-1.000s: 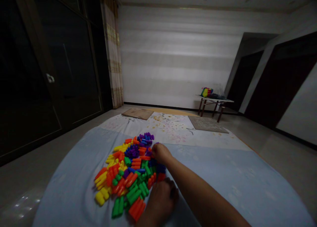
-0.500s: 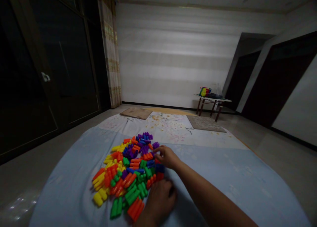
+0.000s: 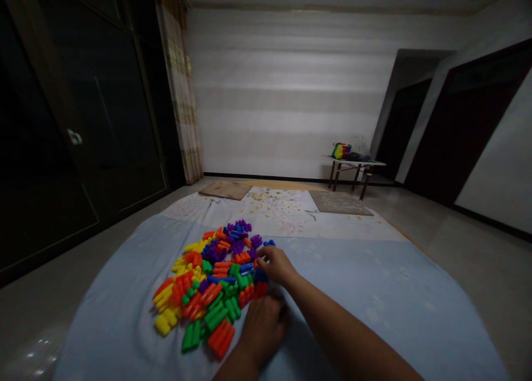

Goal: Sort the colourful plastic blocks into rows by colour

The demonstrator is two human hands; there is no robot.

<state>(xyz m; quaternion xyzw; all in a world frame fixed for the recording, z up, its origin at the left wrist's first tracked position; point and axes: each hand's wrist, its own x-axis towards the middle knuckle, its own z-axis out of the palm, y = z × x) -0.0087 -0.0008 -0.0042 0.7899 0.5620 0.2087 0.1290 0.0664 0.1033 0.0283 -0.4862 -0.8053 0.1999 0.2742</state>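
Observation:
A pile of plastic pieces (image 3: pixel 216 281) in yellow, orange, purple, blue and green lies on the light blue cloth. At its right edge is my right hand (image 3: pixel 276 264), fingers bent over orange and blue pieces; what is between the fingertips is too small to tell. Closer to me, my left hand (image 3: pixel 264 323) rests on the cloth beside red and orange pieces, its fingers curled and mostly hidden behind the back of the hand. A blue piece (image 3: pixel 270 243) lies just beyond my right hand.
The table's cloth (image 3: pixel 366 303) spreads to the right. Farther back lie a brown mat (image 3: pixel 225 190) at left and a grey-brown mat (image 3: pixel 339 202) at right. A small side table (image 3: pixel 353 161) holding a colourful bag (image 3: pixel 341 150) stands near the wall.
The view has shifted slightly. A blue piece now shows beyond my right hand. My left hand has moved slightly up and left in the picture, still by the pile's edge.

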